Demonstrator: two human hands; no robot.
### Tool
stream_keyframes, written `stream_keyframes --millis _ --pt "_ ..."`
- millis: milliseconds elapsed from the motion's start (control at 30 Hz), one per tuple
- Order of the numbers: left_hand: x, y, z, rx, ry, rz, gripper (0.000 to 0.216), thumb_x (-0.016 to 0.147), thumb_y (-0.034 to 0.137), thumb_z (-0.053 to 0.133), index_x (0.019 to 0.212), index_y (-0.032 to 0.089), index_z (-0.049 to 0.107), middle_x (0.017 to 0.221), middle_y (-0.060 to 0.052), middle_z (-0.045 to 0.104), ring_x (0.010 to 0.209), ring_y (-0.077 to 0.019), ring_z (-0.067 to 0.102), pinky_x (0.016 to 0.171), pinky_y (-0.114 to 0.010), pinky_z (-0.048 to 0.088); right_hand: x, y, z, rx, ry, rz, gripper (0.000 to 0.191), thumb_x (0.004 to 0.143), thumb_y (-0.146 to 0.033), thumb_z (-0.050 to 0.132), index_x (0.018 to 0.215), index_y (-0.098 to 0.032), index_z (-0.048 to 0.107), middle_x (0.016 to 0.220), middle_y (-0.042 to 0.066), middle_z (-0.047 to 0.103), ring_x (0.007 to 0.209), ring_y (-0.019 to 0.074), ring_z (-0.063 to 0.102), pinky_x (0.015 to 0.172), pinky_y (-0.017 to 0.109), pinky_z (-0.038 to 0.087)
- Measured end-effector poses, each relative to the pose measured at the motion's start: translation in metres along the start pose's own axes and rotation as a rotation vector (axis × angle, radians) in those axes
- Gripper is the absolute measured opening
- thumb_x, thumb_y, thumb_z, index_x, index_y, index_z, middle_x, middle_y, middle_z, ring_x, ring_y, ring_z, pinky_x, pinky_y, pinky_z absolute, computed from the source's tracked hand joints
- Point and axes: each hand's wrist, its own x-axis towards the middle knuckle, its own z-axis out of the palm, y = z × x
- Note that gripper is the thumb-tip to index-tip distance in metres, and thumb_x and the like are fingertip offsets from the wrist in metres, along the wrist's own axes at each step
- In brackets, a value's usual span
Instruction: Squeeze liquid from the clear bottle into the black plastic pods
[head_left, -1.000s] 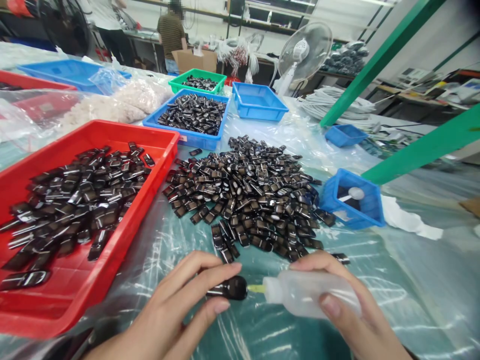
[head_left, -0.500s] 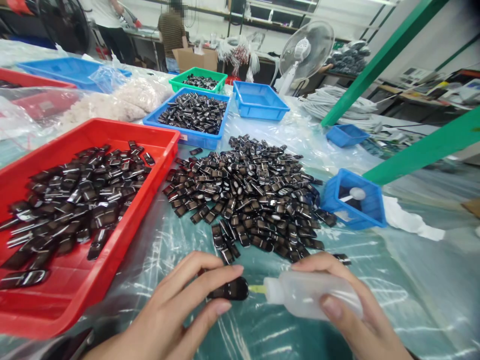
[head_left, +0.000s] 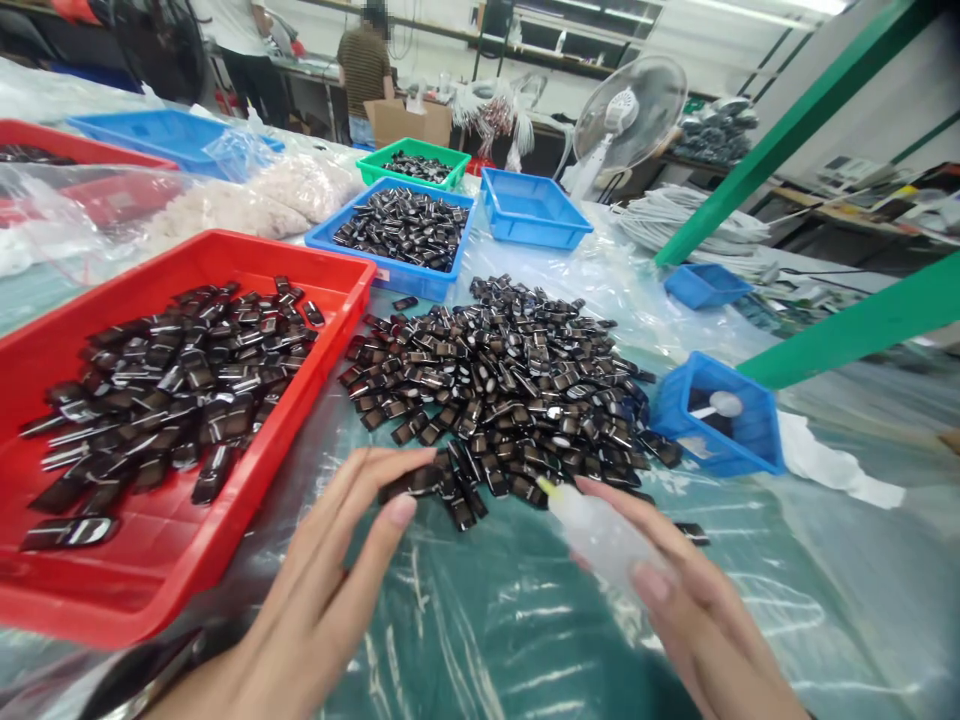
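Observation:
Between the thumb and fingers of my left hand [head_left: 322, 560] is a small glossy black plastic piece [head_left: 411, 484], partly covered by the fingertips. It is at the near left edge of a large pile of like pieces [head_left: 510, 380]. My right hand [head_left: 690, 590] is wrapped round a translucent white squeeze bottle [head_left: 607, 535]. The bottle leans up and to the left, its thin yellowish tip by the pile's near edge and apart from the piece in my left hand.
A red tray [head_left: 300, 440] with many black pieces lies to the left. Behind the pile stand a blue tray [head_left: 420, 283] and a green tray [head_left: 457, 172] of pieces. At right, a small blue bin [head_left: 739, 440] holds a white spoon [head_left: 726, 403], near a green post [head_left: 847, 340].
The bottle tip has come away from the black piece and now points up-left. My left hand has moved left and up, to the pile's edge. The view has shifted slightly.

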Motion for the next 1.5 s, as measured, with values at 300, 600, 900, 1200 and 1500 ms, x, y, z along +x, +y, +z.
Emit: stream_keyframes --millis 300,600,900,1200,1500 --pt "0.004 0.004 0.004 -0.158 0.015 -0.095 0.025 0.100 0.028 0.039 0.115 0.031 0.059 0.101 0.002 0.067 0.097 -0.0146 0.063 0.086 -0.027 0.050 0.012 0.018 0.028 -0.376 0.077 -0.155 0.034 0.087 -0.032 0.061 0.119 -0.027 0.049 0.119 0.007 0.059 0.106 0.0234 0.057 0.091 0.041 0.046" --pt "0.006 0.000 0.005 -0.185 0.055 -0.090 0.024 0.099 0.029 0.042 0.119 0.030 0.055 0.120 0.000 0.060 0.117 -0.0165 0.054 0.100 -0.032 0.042 -0.017 0.015 0.070 -0.592 -0.126 -0.619 0.027 0.088 -0.017 0.060 0.114 -0.024 0.057 0.096 0.007 0.067 0.080 0.0221 0.066 0.069 0.034 0.056" --pt "-0.004 0.002 0.007 -0.185 -0.048 0.026 0.024 0.100 0.024 0.041 0.121 0.028 0.052 0.118 -0.004 0.059 0.113 -0.0192 0.054 0.095 -0.035 0.045 0.003 -0.002 0.087 -0.576 -0.169 -0.608 0.016 0.092 -0.011 0.048 0.093 -0.020 0.062 0.085 0.006 0.068 0.077 0.0207 0.066 0.066 0.033 0.057" --pt "-0.012 0.002 0.005 -0.114 -0.147 0.323 0.035 0.097 0.012 0.043 0.130 0.025 0.044 0.113 -0.005 0.059 0.106 -0.0181 0.054 0.090 -0.030 0.043 -0.004 -0.032 0.069 0.442 -0.077 -0.019 0.001 0.082 -0.027 0.072 0.081 -0.026 0.071 0.077 -0.002 0.068 0.063 0.0105 0.065 0.059 0.021 0.054" --pt "-0.012 -0.004 0.010 -0.134 -0.125 0.387 0.033 0.097 0.013 0.043 0.128 0.023 0.049 0.110 -0.006 0.060 0.101 -0.0188 0.055 0.087 -0.030 0.044 -0.002 -0.036 0.065 0.731 -0.278 0.220 0.008 0.082 -0.025 0.073 0.079 -0.020 0.067 0.069 -0.004 0.064 0.060 0.0056 0.058 0.056 0.015 0.048"
